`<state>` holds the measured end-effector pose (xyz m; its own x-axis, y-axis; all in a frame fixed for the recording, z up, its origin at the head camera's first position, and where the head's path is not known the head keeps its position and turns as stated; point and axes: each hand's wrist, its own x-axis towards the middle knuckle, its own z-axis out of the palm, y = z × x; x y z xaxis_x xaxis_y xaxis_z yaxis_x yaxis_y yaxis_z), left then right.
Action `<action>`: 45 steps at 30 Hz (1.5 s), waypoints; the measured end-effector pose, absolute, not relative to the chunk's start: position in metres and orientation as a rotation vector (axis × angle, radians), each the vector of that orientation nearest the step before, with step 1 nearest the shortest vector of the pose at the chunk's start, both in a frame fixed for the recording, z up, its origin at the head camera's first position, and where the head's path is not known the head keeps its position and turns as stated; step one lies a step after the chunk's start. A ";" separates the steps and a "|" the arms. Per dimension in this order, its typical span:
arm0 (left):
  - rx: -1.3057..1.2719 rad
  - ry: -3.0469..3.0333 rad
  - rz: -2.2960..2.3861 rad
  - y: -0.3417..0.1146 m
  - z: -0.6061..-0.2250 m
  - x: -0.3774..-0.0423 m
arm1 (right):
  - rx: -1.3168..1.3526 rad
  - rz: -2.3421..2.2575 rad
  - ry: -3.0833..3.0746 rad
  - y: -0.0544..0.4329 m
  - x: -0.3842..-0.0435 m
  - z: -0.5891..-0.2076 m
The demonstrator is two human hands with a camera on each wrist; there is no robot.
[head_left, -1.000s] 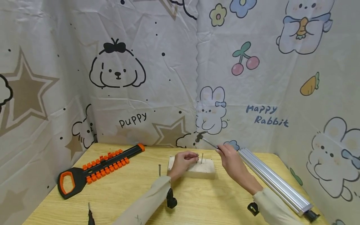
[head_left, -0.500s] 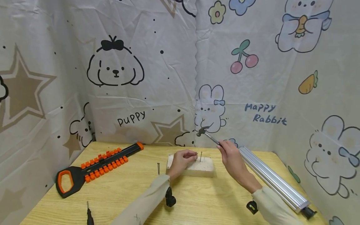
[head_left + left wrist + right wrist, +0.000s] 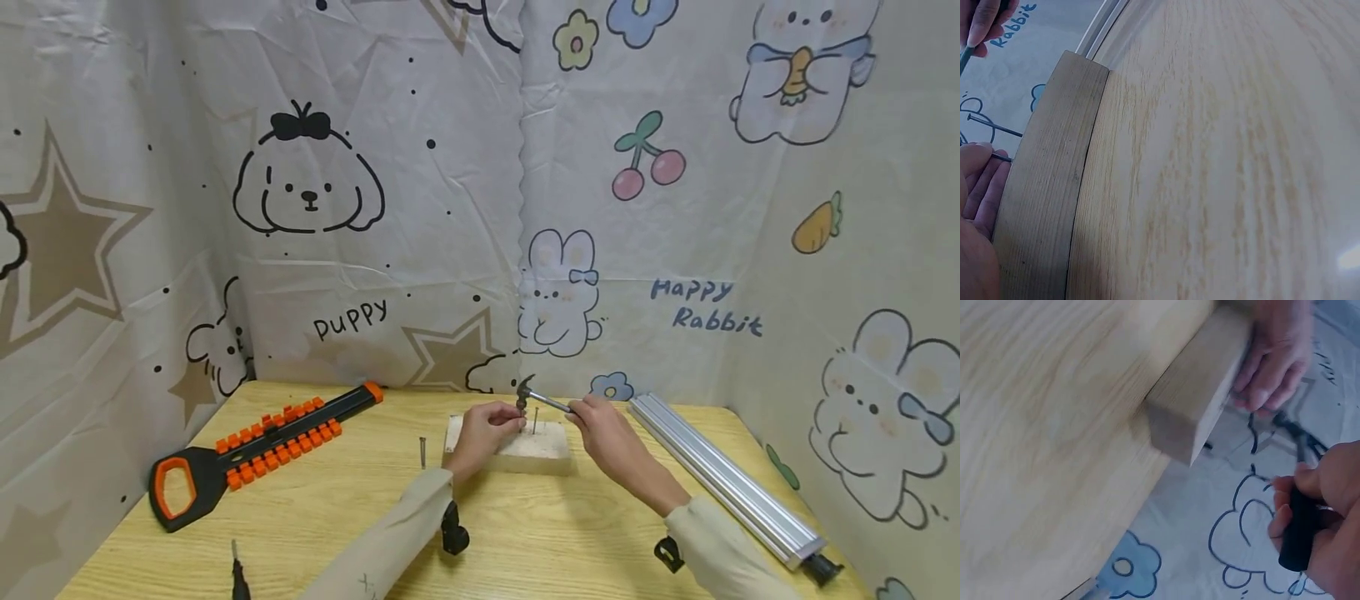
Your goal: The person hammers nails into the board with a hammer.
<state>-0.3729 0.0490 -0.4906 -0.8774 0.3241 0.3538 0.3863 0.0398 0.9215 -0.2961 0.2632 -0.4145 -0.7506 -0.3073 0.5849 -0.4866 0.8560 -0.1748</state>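
A pale wooden block (image 3: 543, 457) lies on the table. One nail (image 3: 536, 421) stands upright in its top. Beside that nail, my left hand (image 3: 480, 437) pinches a second nail (image 3: 1001, 157) between thumb and fingers, point against the block; the other fingers rest along the wood. My right hand (image 3: 611, 442) grips a claw hammer (image 3: 551, 403) by its black handle (image 3: 1299, 531). The hammer's head is down right at the pinched nail, overlapping the left fingertips in the head view. From the right wrist, the hammer head looks blurred.
Left of the block is a loose nail (image 3: 423, 452). An orange and black holder with clips (image 3: 277, 442) lies at the left, a thin black-handled tool (image 3: 238, 575) at the front left. A silver aluminium bar (image 3: 735, 483) runs along the right side. Printed cloth (image 3: 450, 250) hangs behind.
The hammer rose slightly by half a second ago, then came down to the pinched nail, the right hand moving lower and left. My left hand keeps its place on the block.
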 end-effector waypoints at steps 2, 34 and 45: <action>-0.754 -2.229 -2.006 0.049 -0.490 -0.372 | 0.567 0.410 -2.471 0.265 -0.296 -0.417; -0.777 -2.251 -1.929 0.017 -0.471 -0.360 | 0.575 0.745 -2.562 0.270 -0.284 -0.414; -0.518 -2.477 -1.588 -0.064 -0.461 -0.359 | 0.420 1.189 -2.734 0.279 -0.288 -0.418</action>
<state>-0.3589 -0.0639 -0.4607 -0.9283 0.2041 0.3108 0.3676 0.3786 0.8494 -0.2881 0.2785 -0.4180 -0.9527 -0.2011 0.2280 -0.3039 0.6505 -0.6961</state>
